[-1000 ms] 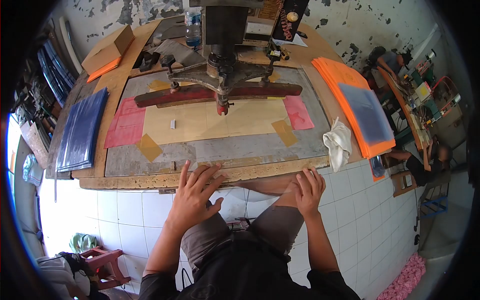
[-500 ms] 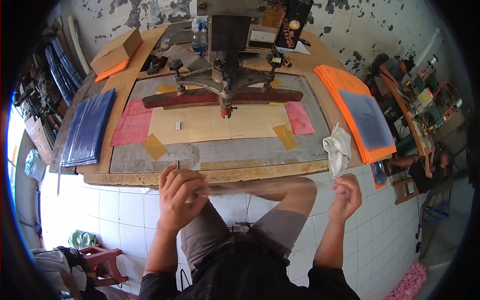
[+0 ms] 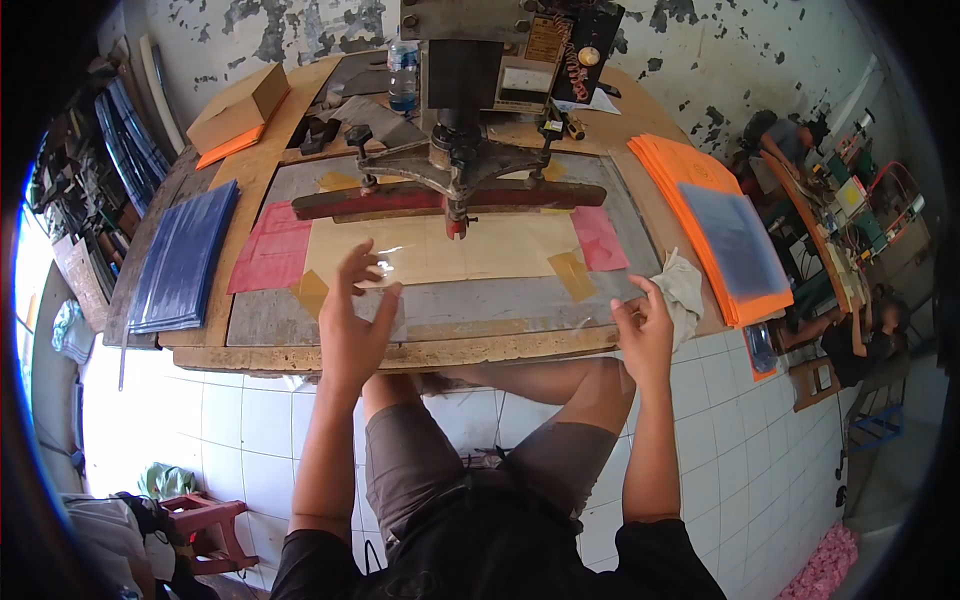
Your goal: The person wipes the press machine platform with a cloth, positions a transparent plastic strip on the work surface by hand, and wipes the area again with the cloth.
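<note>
A clear plastic sheet (image 3: 505, 312), hard to see apart from its glare and faint edges, spans the space between my hands over the table's front edge. My left hand (image 3: 357, 320) grips its left side, fingers curved and thumb raised. At its right side my right hand (image 3: 645, 325) pinches it between thumb and fingers, beside a white cloth (image 3: 680, 292). Beyond the sheet, a cream board (image 3: 450, 250) lies taped on the grey plate (image 3: 290, 322), with pink pieces (image 3: 272, 248) at its ends. The press's red bar (image 3: 400, 201) is above the board.
Dark blue plastic sheets (image 3: 183, 262) are stacked at the left. Orange sheets (image 3: 672, 185) with clear ones (image 3: 735, 240) on top lie at the right. A cardboard box (image 3: 238, 105) and a bottle (image 3: 403, 78) stand behind. Other people (image 3: 785, 135) sit at the far right.
Both hands have risen from the table's front edge and moved forward over it, with the clear sheet between them. My right hand has also shifted right overall. The small white piece on the board no longer shows.
</note>
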Demonstrator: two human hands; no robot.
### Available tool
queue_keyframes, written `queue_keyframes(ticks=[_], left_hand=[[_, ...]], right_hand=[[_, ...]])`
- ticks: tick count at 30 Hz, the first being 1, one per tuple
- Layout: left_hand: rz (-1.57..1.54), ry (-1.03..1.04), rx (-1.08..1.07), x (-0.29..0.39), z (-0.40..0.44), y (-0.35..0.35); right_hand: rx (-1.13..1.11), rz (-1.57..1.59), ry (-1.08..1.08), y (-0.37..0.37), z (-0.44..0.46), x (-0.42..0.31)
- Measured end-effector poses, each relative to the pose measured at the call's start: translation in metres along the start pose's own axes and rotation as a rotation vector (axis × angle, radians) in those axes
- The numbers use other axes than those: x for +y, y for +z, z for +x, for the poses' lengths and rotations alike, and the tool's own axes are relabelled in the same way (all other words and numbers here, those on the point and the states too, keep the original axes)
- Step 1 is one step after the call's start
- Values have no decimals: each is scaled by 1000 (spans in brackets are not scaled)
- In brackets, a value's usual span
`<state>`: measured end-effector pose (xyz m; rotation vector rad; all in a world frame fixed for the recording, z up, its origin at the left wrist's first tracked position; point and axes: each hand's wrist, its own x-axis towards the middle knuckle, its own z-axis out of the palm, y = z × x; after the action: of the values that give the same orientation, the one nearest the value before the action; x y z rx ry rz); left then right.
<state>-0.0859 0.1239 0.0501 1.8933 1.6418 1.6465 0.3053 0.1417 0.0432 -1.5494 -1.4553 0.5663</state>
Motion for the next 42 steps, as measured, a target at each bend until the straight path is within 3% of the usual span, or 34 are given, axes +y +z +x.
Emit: queue_keyframes(ticks=[3, 6, 10, 13, 17, 18, 24, 27, 31, 33, 37, 38, 42], left_hand=[[313, 161, -186, -1, -9, -6], [256, 238, -409, -16, -21, -5], [348, 250, -458, -15, -27, -1], [365, 241, -474, -12, -25, -2], [360, 226, -490, -12, -25, -2], [359, 223, -492, -13, -25, -2], [355, 212, -523, -10, -22, -2], [364, 240, -542, -11, -22, -1], [373, 269, -595, -10, -21, -1], [401, 317, -610, -8, -20, 1], [366, 269, -643, -7, -22, 2], [361, 261, -643, -7, -22, 1], [363, 260, -649, -7, -20, 0]], right_hand=[[72, -375, -19, 5, 0, 5], [66, -404, -17, 6, 5, 8], [39, -421, -91, 4, 22, 15], [290, -624, -432, -13, 39, 20], [245, -869, -247, -53, 53, 77], [129, -827, -140, -58, 51, 80], [58, -577, -161, -77, 44, 84], [141, -575, -157, -80, 54, 91], [387, -302, -168, -61, 53, 71], [350, -184, -337, -20, 27, 16], [-233, -178, -766, 69, -18, -33], [-389, -268, -743, 84, -28, -41], [-372, -337, -654, 84, -10, -31]])
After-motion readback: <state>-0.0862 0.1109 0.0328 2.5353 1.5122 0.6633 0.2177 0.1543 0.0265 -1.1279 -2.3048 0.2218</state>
